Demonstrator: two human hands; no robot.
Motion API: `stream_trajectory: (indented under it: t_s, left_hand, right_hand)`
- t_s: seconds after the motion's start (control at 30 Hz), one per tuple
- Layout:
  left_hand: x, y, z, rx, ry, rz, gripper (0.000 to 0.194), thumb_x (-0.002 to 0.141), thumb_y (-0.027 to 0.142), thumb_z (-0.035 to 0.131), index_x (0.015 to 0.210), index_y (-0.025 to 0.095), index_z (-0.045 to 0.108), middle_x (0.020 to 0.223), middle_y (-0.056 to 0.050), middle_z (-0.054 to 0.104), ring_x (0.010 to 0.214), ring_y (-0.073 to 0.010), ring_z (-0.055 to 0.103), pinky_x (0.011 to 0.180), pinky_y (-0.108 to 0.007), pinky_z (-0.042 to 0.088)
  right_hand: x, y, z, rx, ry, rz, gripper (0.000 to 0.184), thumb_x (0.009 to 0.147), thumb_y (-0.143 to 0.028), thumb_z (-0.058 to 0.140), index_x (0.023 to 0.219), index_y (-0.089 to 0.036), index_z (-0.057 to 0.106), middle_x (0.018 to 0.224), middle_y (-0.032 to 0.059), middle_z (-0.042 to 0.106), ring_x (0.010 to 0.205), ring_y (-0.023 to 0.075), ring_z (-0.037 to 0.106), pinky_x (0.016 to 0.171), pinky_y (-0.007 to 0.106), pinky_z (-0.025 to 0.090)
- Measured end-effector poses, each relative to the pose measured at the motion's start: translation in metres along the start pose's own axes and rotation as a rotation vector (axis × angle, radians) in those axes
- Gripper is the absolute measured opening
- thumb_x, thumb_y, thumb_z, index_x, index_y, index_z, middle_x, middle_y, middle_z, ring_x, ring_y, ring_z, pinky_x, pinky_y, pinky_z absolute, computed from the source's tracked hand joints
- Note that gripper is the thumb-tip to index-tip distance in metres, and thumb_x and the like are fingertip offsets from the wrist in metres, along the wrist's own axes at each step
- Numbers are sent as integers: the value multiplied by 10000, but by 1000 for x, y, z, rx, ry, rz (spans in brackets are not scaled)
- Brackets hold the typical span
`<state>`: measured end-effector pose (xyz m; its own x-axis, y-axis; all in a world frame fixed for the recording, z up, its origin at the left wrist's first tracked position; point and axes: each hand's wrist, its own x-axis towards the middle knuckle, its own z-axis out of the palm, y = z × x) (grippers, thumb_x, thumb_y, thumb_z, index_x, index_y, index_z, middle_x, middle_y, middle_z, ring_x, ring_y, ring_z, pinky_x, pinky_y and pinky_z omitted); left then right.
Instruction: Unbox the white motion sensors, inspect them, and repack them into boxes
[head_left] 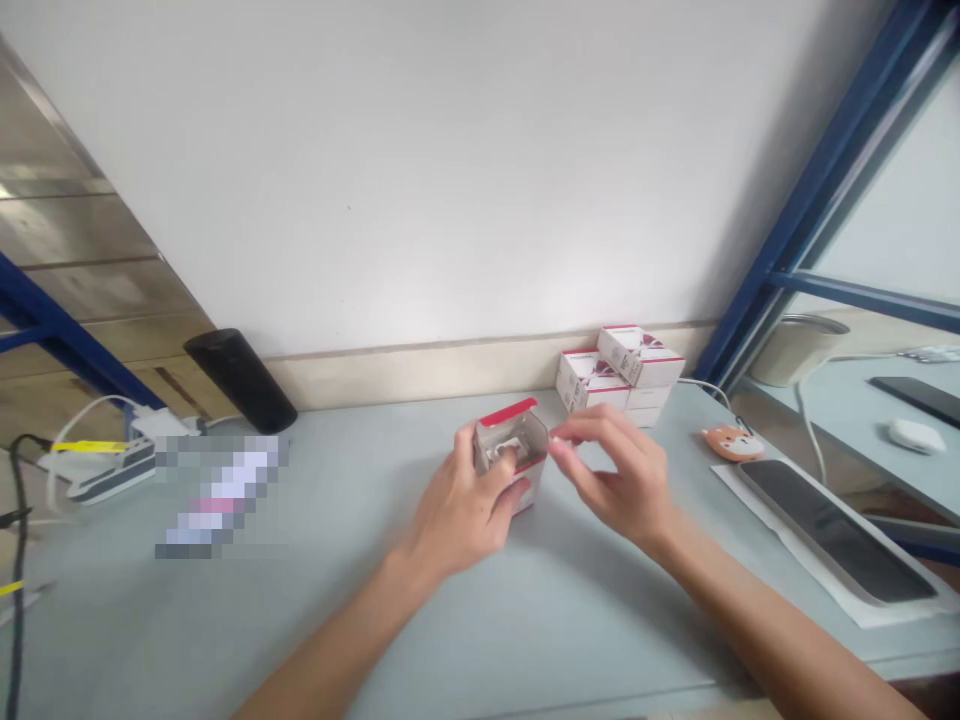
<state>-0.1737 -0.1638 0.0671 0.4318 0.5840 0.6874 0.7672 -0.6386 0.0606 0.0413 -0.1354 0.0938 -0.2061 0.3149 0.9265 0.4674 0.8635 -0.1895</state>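
Open red-trimmed carton (527, 437) in left hand (457, 508)

Left hand (459, 510) grips open red-trimmed cardboard box (511, 450), thumb at its mouth. Right hand (615, 475) pinched, fingertips (559, 437) just beside box. Stacked white boxes (619, 375) at 1 o'clock. Phone (832, 530) on white paper (772, 530) at 3. Fox-shaped trinket (733, 441) at 2. Black cylinder (240, 380) at 10.

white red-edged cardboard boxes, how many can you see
5: one open box held in the left hand, four stacked boxes behind it on the pale grey table; more may be hidden in the stack.
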Motion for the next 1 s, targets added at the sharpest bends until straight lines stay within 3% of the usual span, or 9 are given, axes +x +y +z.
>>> stream_trajectory:
  t_s: [0.07, 0.2, 0.37, 0.5, 0.67, 0.8, 1.0]
  left_hand:
    - [0, 4, -1, 52, 45, 79, 377, 991, 254, 610, 1355, 229, 520, 1304, -185, 468, 951, -250, 689, 690, -381, 640]
    - [-1, 9, 1, 173, 163, 144, 382, 920, 219, 712, 1270, 236, 559, 1303, -190, 511, 1028, -268, 684, 723, -370, 656]
    - [-4, 9, 4, 184, 209, 207, 399, 869, 180, 763, 1217, 236, 577, 1290, -174, 538, 989, -241, 695, 738, -359, 667]
    - [-2, 9, 4, 142, 220, 161, 353, 909, 202, 732, 1224, 225, 575, 1291, -176, 524, 1001, -248, 712, 729, -365, 676]
    - [0, 7, 5, 117, 220, 159, 337, 915, 201, 723, 1220, 229, 581, 1271, -162, 531, 1077, -266, 706, 754, -369, 680]
    - [-1, 5, 7, 81, 221, 153, 340, 919, 208, 717, 1224, 223, 569, 1301, -182, 514, 1017, -252, 704, 720, -362, 671]
    - [0, 3, 8, 37, 228, 128, 326, 917, 187, 706, 1208, 225, 566, 1284, -169, 491, 908, -211, 690, 661, -335, 647]
  right_hand:
    - [-2, -6, 1, -68, -46, -52, 140, 930, -181, 747, 1013, -257, 663, 921, 39, 690, 779, 188, 644, 696, 349, 508]
    - [-6, -9, 8, -67, -72, 191, 111, 932, -216, 717, 884, -246, 622, 973, 64, 587, 868, 218, 609, 755, 396, 525]
    - [-8, -14, 14, 193, -142, 487, 67, 974, -234, 639, 983, -251, 576, 1069, 74, 558, 979, 224, 596, 851, 395, 560]
    - [-14, -15, 19, 466, -141, 699, 143, 1038, -342, 597, 1151, -278, 537, 1013, 31, 601, 878, 183, 617, 778, 334, 584]
    - [-18, -13, 21, 460, -126, 694, 127, 1043, -367, 593, 1011, -249, 561, 996, 35, 586, 837, 173, 602, 778, 333, 576]
    - [-19, -14, 23, 494, -130, 698, 167, 1046, -368, 590, 1172, -269, 542, 961, 24, 620, 824, 176, 626, 757, 320, 584]
    - [-16, -10, 27, 461, -111, 725, 133, 1029, -373, 592, 1069, -250, 565, 977, 34, 616, 855, 176, 601, 748, 298, 562]
